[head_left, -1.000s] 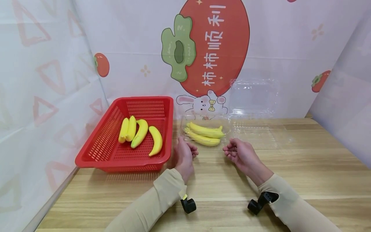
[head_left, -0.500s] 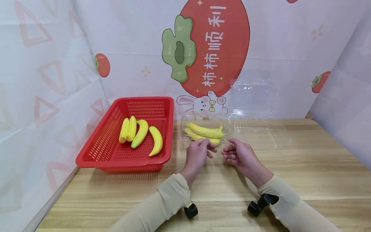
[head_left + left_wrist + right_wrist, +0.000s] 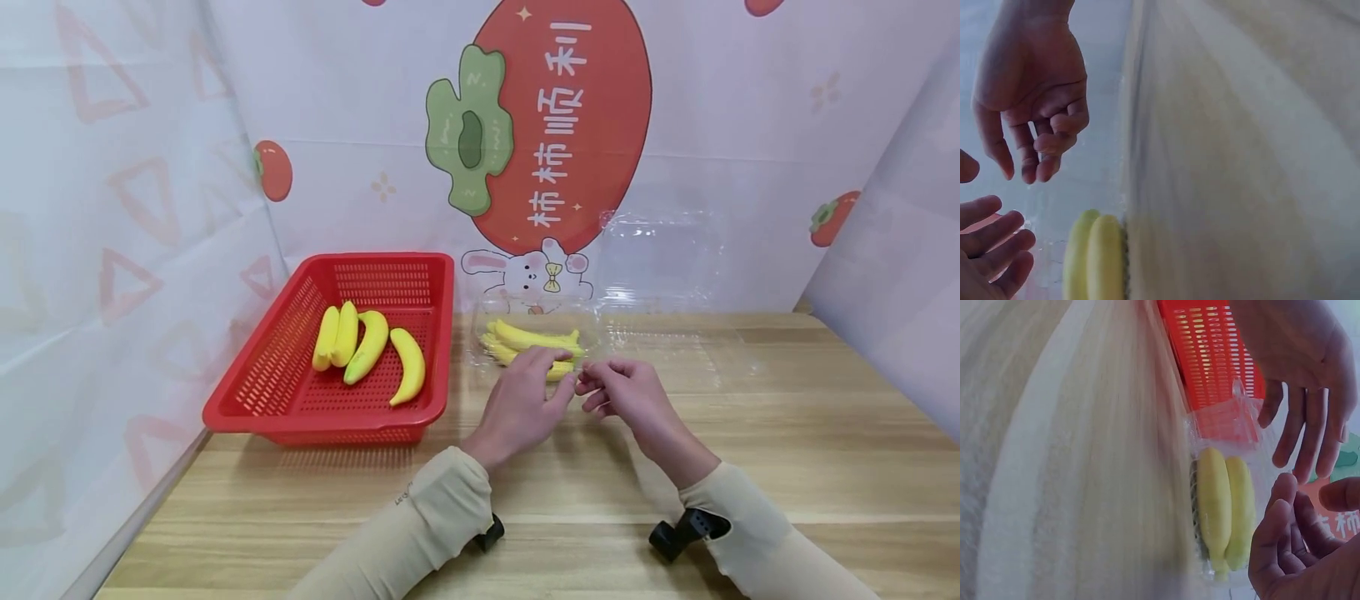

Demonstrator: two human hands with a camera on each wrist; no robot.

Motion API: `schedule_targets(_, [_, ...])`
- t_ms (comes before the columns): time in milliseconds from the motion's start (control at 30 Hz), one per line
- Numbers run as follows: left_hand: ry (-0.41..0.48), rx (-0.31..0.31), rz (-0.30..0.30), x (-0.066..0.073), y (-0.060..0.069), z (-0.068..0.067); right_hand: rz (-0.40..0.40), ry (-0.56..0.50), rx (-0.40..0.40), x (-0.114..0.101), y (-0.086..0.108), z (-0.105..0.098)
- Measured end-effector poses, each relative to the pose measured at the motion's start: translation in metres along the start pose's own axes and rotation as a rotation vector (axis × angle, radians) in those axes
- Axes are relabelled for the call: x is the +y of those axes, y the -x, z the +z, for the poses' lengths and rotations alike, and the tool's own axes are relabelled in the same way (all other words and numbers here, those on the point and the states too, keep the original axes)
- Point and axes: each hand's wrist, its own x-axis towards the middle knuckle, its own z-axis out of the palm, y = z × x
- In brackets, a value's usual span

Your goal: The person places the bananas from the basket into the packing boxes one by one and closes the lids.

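Yellow bananas (image 3: 536, 336) lie in a clear plastic container (image 3: 480, 333) at the middle back of the table. My left hand (image 3: 525, 404) hovers in front of it, palm down, fingers loose and holding nothing. To its right, my right hand (image 3: 630, 400) has loosely bent fingers with nothing in them. The fingertips of both hands are close together; whether they touch is unclear. The right wrist view shows two bananas (image 3: 1215, 506) in the container below the hands. In the left wrist view, the right hand (image 3: 1035, 75) hangs apart from the left fingers (image 3: 997, 244).
A red perforated basket (image 3: 438, 367) at the left holds several bananas (image 3: 369, 348). Right of the filled container stands a clear plastic box (image 3: 667, 346), its lid (image 3: 663, 254) raised against the printed back cloth (image 3: 360, 208). The wooden table (image 3: 600, 525) lies beneath.
My left hand has moved right, from beside the basket to in front of the banana container and near the right hand. The right hand has barely shifted.
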Motion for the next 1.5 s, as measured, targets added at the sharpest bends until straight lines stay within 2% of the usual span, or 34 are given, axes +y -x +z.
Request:
schedule_targets(167, [-0.168,-0.013,0.059,0.007,0.000,-0.010,-0.096,0.074,0.012,-0.003,0.003,-0.001])
schedule_targets(300, [-0.310,-0.038,0.064,0.012,0.000,-0.019,-0.215,0.197,0.049,-0.003,0.005,-0.001])
schedule_targets(467, [-0.463,-0.066,0.026,0.016,0.000,-0.029,-0.454,0.448,0.133,0.000,0.006,-0.002])
schedule_targets(633, [-0.520,-0.106,-0.027,0.019,0.001,-0.036,-0.730,0.652,0.204,0.004,0.004,-0.001])
schedule_targets(733, [-0.538,-0.131,-0.057,0.020,0.002,-0.039,-0.840,0.774,0.212,0.005,0.003,-0.003])
schedule_targets(833, [-0.555,-0.155,-0.077,0.019,0.002,-0.041,-0.865,0.919,0.187,0.006,0.003,-0.005])
schedule_targets(967, [-0.562,-0.203,-0.097,0.016,0.003,-0.044,-0.806,1.079,0.135,0.005,0.006,-0.006])
schedule_targets(1067, [-0.555,-0.225,-0.104,0.013,0.005,-0.048,-0.794,1.145,0.108,0.004,0.007,-0.006])
schedule_targets(1200, [-0.555,-0.239,-0.115,0.008,0.010,-0.057,-0.832,1.181,0.092,0.006,0.007,-0.006])
schedule_targets(1333, [-0.542,-0.278,-0.139,0.005,0.018,-0.067,-0.857,1.184,0.090,0.008,0.007,-0.007])
schedule_targets(1500, [-0.561,-0.292,-0.134,0.002,0.026,-0.077,-0.861,1.189,0.090,0.010,0.006,-0.007])
